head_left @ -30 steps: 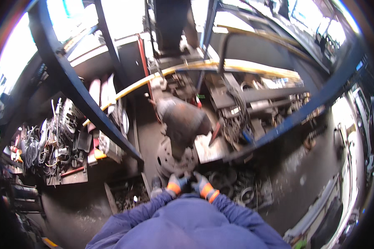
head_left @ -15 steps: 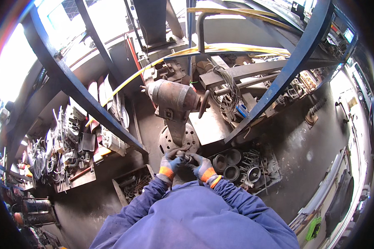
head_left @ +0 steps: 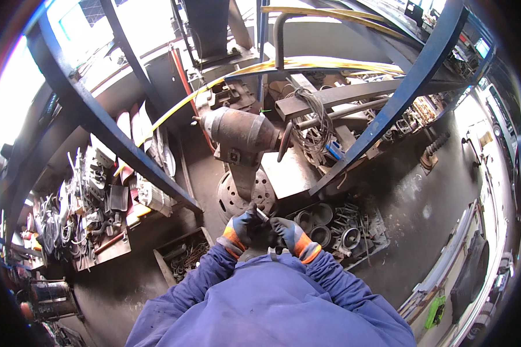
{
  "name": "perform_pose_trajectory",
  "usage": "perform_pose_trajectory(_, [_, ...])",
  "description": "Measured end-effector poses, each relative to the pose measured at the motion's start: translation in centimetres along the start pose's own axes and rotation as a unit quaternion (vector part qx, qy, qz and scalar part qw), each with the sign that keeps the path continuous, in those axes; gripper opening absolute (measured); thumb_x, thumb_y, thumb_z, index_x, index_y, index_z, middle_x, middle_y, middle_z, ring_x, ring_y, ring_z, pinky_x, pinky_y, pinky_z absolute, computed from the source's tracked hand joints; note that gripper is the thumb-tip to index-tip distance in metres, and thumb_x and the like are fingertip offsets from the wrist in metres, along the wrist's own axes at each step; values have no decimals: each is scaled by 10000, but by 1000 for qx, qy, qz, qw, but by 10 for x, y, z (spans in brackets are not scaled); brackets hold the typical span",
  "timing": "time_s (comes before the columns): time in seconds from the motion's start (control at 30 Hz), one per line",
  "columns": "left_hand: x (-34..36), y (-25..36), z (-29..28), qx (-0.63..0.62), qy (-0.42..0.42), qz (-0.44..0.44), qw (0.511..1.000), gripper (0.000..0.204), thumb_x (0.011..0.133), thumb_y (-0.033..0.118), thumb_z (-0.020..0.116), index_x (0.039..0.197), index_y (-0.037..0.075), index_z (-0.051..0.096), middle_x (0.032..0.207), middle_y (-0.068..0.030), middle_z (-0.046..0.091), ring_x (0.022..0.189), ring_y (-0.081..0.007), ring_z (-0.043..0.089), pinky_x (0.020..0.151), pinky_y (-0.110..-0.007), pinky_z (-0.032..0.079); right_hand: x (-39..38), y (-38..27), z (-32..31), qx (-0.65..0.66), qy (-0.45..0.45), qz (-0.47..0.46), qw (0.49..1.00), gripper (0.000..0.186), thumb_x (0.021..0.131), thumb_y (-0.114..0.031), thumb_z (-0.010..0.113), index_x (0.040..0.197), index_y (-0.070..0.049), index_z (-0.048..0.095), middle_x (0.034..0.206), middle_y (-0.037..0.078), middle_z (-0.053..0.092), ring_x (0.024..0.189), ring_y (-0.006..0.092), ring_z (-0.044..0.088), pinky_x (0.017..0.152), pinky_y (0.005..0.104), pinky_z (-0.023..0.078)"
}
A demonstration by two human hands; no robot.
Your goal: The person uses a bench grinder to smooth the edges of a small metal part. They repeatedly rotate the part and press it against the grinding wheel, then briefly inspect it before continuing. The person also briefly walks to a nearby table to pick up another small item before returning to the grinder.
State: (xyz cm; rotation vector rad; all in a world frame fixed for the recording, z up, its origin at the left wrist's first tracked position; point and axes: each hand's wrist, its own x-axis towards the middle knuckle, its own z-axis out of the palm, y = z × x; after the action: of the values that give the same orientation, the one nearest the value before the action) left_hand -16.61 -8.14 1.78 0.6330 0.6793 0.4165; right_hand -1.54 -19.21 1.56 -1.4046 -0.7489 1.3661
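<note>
My left hand, in a grey-blue work glove with an orange cuff, is closed on a small shiny metal piece. My right hand, gloved the same way, is closed at the piece's lower right end; whether it grips that end or something else is hidden by its fingers. Just beyond my hands stands a pedestal on a round base with holes. It bears a rusty cylindrical machine head with a handwheel on its right side.
Right of my hands lies a tray of metal parts and round cups; left, a wooden box of rusty scrap. Blue steel beams slant down on both sides. Coiled cable hangs from a steel bar. Piled scrap fills the left.
My hands have moved apart, the right one shifting right and slightly down. The shiny piece now shows between them. The view has shifted slightly.
</note>
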Motion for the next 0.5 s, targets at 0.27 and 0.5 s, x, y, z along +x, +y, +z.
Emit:
perform_pose_trajectory(0.27, [71,20,25,-108,-15,-126,986,465,967,526,459,1026,94,620,932,-54,633,883,-192,603,775,-320,504,70,-16,-46,49,-52,78,994,423,996,-441,464,1037,-60,644,776,1,634,527,81,505,478,245,416])
perform_pose_trajectory(0.5, [106,17,41,-105,-42,-65,991,205,973,275,560,1068,94,564,891,-25,603,815,-165,602,716,-317,518,96,-31,-75,-51,38,57,996,471,975,-488,491,935,-40,628,672,2,546,474,82,444,441,260,371])
